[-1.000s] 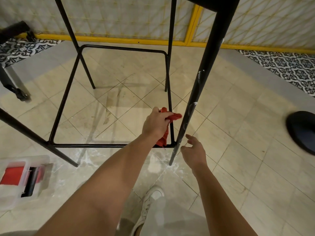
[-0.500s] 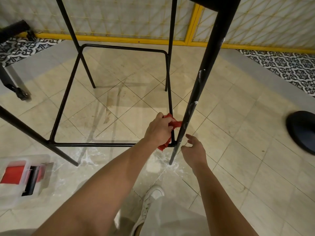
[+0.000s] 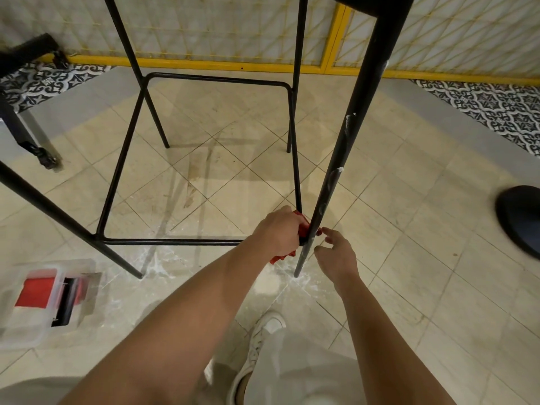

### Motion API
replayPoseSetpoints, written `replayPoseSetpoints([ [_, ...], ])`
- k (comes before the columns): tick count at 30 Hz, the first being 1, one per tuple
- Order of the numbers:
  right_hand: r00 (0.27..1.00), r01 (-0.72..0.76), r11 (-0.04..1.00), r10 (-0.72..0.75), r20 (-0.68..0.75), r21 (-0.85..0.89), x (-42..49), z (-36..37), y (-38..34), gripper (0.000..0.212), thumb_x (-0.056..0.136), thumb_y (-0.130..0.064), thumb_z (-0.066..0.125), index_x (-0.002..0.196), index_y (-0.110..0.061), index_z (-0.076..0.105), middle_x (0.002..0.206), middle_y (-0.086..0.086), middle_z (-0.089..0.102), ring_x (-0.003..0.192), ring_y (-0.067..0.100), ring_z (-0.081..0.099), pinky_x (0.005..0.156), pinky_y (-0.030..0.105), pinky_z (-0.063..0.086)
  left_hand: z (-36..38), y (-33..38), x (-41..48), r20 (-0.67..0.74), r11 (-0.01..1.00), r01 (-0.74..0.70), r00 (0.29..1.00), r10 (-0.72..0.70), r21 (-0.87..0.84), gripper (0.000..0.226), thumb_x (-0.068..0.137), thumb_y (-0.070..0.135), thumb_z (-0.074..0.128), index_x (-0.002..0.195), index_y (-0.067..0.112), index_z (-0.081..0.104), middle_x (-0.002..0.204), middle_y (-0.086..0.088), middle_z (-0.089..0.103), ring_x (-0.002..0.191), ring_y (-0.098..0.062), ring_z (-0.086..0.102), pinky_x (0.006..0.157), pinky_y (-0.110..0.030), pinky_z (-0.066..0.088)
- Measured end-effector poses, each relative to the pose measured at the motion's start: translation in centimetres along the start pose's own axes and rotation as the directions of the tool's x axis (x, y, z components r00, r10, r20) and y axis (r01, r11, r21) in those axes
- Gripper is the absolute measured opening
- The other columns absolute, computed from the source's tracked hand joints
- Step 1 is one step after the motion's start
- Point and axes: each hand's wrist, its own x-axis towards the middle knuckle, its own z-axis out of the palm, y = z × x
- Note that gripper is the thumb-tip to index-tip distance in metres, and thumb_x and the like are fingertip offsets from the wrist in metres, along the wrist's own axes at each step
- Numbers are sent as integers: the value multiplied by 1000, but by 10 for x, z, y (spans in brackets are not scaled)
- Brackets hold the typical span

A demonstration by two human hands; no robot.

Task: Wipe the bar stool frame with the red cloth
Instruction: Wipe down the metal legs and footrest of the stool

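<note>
A: Head view. Where to log the red cloth (image 3: 304, 227)?

B: Low on the bar stool frame (image 3: 216, 79), at the near right corner, jammed where near footrest rail (image 3: 175, 242) meets near right leg (image 3: 342, 159). Bunched inside left grip (image 3: 279, 233), clamped tight round it, with a tail dangling toward the floor (image 3: 409, 229).

A: Right grip (image 3: 336, 252)?

B: Just right of the same leg, fingers loosely apart, holding nothing. Can't tell about contact with leg or cloth.

A: Risks?

B: Likely a skid or tip of the stool: sideways push from the left, no steadying hold on the right, white smeared residue (image 3: 155, 260) round the feet. Could also snag at the rail joint. Could drag the tail through floor grime and smear it back on. Easy to miss white blotches (image 3: 348, 124) higher up that leg.

A: Axis, heading?

B: For the leg: long, thin, leaning, from foot on the near floor up and far toward the seat (image 3: 371, 4). For the rail: level, left to right. For the cloth: crumpled, no clear long axis, only that tail pointing down.

A: Anything else worth tagging?

B: Clear plastic box (image 3: 43, 305) at near left, something red inside. White shoe (image 3: 264, 331) near, below the arms.
</note>
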Motion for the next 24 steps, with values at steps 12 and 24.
replayPoseSetpoints([
  [12, 999, 33, 999, -33, 24, 25, -10, -1, -5, 50, 90, -14, 54, 138, -19, 42, 138, 7, 46, 123, 23, 47, 98, 34, 44, 0, 0, -24, -43, 986, 17, 999, -10, 167, 31, 91, 13, 54, 122, 11, 58, 111, -8, 49, 87, -23, 57, 74, -28, 49],
  [24, 998, 0, 993, -7, 62, 115, -15, -11, -1, 53, 87, -4, 50, 137, -20, 43, 136, 5, 47, 109, 16, 50, 77, 22, 40, 27, -4, -36, -98, 976, -36, 993, 59, 217, 35, 87, 3, 55, 122, 9, 55, 126, -6, 43, 86, -28, 61, 71, -31, 50],
])
